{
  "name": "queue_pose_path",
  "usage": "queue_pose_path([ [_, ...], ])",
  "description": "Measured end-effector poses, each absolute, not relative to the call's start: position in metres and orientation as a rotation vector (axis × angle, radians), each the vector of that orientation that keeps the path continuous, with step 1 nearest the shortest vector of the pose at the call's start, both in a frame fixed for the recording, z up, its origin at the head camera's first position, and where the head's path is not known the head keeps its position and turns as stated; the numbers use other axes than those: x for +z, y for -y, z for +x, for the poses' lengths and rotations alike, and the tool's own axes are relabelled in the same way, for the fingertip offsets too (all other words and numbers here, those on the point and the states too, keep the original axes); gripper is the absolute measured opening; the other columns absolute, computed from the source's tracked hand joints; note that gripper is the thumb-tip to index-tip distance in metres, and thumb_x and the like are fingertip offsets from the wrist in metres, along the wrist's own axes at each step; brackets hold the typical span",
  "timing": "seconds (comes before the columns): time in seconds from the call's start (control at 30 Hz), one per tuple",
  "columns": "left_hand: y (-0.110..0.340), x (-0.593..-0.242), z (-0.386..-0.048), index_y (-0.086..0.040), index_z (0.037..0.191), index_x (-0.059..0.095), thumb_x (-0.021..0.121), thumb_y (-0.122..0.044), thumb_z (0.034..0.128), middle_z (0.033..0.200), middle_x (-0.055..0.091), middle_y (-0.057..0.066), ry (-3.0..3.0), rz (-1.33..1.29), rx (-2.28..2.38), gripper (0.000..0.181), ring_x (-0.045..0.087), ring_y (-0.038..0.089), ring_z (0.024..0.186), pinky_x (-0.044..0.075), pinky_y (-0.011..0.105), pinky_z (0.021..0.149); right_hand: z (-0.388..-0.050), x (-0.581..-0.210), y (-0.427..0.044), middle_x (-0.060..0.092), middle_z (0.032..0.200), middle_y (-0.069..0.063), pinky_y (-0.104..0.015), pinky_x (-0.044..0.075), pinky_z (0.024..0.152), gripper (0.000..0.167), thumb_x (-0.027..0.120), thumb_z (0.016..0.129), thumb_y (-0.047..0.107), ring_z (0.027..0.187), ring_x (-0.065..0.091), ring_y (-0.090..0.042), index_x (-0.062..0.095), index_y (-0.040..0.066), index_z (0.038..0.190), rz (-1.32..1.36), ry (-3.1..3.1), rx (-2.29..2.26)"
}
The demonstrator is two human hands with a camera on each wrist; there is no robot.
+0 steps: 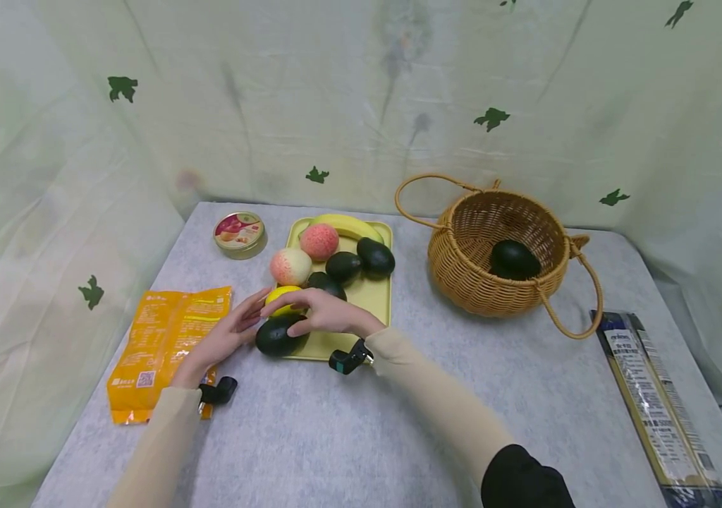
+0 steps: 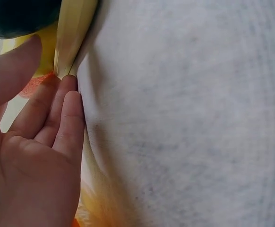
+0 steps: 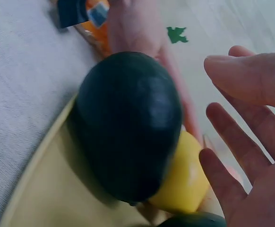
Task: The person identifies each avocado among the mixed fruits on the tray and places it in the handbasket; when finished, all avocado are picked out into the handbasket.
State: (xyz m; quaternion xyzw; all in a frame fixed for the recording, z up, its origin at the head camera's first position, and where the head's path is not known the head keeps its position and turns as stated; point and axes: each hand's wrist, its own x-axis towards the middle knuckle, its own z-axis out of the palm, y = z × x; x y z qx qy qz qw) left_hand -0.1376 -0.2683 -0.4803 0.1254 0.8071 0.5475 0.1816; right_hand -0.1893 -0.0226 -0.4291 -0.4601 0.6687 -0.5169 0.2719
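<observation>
A pale yellow tray (image 1: pixel 374 300) bears several fruits. At its near left corner lies a dark green avocado (image 1: pixel 277 337) with a yellow lemon (image 1: pixel 276 299) just behind it. My left hand (image 1: pixel 228 340) stands at the tray's left side; in the left wrist view its straight fingers (image 2: pixel 70 123) lie against the tray's outer edge, the thumb raised near the avocado. Over the lemon and avocado hovers my right hand (image 1: pixel 332 314), its fingers (image 3: pixel 241 137) spread and apart from the avocado in the right wrist view.
Further back on the tray are a banana (image 1: pixel 351 226), peaches (image 1: pixel 319 242) and more avocados (image 1: pixel 376 258). A wicker basket (image 1: pixel 481 300) holding one avocado stands right. An orange packet (image 1: pixel 164 346) and a round tin (image 1: pixel 240 236) lie left, a long packet (image 1: pixel 659 409) far right.
</observation>
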Motion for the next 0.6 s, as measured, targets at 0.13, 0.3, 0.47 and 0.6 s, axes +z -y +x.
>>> queue_pose_path([
  [0.13,0.269,-0.48,-0.139,-0.019,0.154,0.02,0.044,0.006,0.096,0.154,0.022,0.02,-2.275,0.382,1.554,0.068,0.028,0.039,0.136,0.021,0.056,0.109,-0.187,-0.434,0.026,0.06,0.126,-0.007,-0.032,0.034,0.106,0.039,0.066,0.086,-0.003,0.12,0.045,-0.005,0.061,0.002,0.125,-1.24,-1.809,-1.381],
  [0.3,0.268,-0.481,-0.139,-0.021,0.154,0.021,0.042,0.014,0.0894,0.155,0.023,0.015,-2.304,0.375,1.527,0.076,0.028,0.036,0.137,0.022,0.055,0.109,-0.185,-0.438,0.031,0.06,0.127,-0.006,-0.028,0.034,0.106,0.041,0.064,0.086,-0.006,0.12,0.044,-0.005,0.061,0.003,0.126,-1.256,-1.796,-1.354],
  [0.47,0.266,-0.481,-0.139,-0.018,0.154,0.021,0.043,0.016,0.0864,0.154,0.024,0.018,-2.306,0.398,1.531,0.079,0.031,0.039,0.134,0.025,0.056,0.108,-0.181,-0.439,0.032,0.062,0.125,-0.001,-0.023,0.035,0.103,0.044,0.064,0.083,-0.009,0.118,0.045,-0.002,0.063,0.006,0.124,-1.258,-1.847,-1.294],
  [0.6,0.266,-0.48,-0.139,-0.017,0.154,0.02,0.049,0.011,0.0905,0.153,0.025,0.019,-2.299,0.388,1.541,0.075,0.032,0.038,0.134,0.026,0.054,0.108,-0.181,-0.441,0.032,0.063,0.123,0.0,-0.02,0.032,0.103,0.044,0.065,0.081,-0.01,0.118,0.045,-0.003,0.065,0.007,0.122,-1.338,-1.943,-1.214],
])
